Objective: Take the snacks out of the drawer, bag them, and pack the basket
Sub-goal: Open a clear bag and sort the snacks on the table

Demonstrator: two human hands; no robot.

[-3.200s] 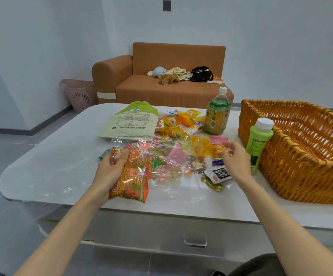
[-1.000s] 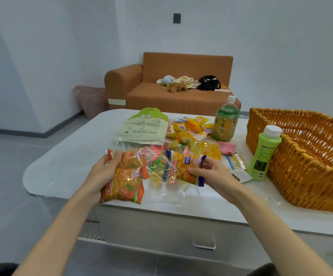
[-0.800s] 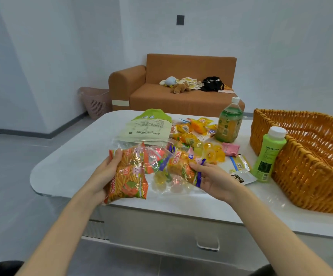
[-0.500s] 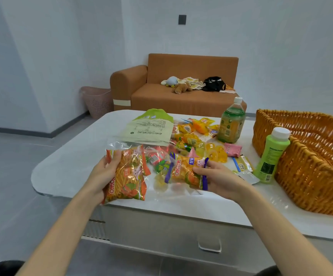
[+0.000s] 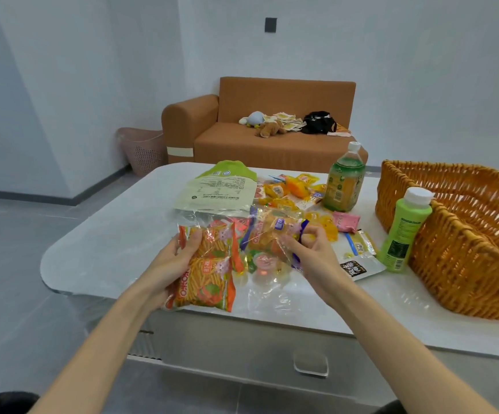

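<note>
A clear plastic bag [image 5: 260, 264] lies across the near part of the white table [image 5: 99, 243], filled with orange stick-snack packets [image 5: 209, 279], jelly cups and other sweets. My left hand [image 5: 173, 264] grips the bag's left end around the orange packets. My right hand [image 5: 308, 252] pinches the bag's right end, where an orange packet with blue trim [image 5: 275, 231] sits inside. The wicker basket [image 5: 463, 243] stands at the right, holding nothing that I can see.
Loose snacks [image 5: 290, 189], a pale green pouch [image 5: 218, 189], a green tea bottle [image 5: 343, 180], a light green bottle [image 5: 403, 231] and flat sachets [image 5: 358, 258] lie on the table. The drawer [image 5: 310, 360] below is closed. Behind are a sofa [image 5: 272, 138] and a pink bin [image 5: 143, 150].
My right hand picked up the blue-trimmed orange packet and brought it into the bag's right end. Both hands lifted the bag slightly, and the left kept its grip.
</note>
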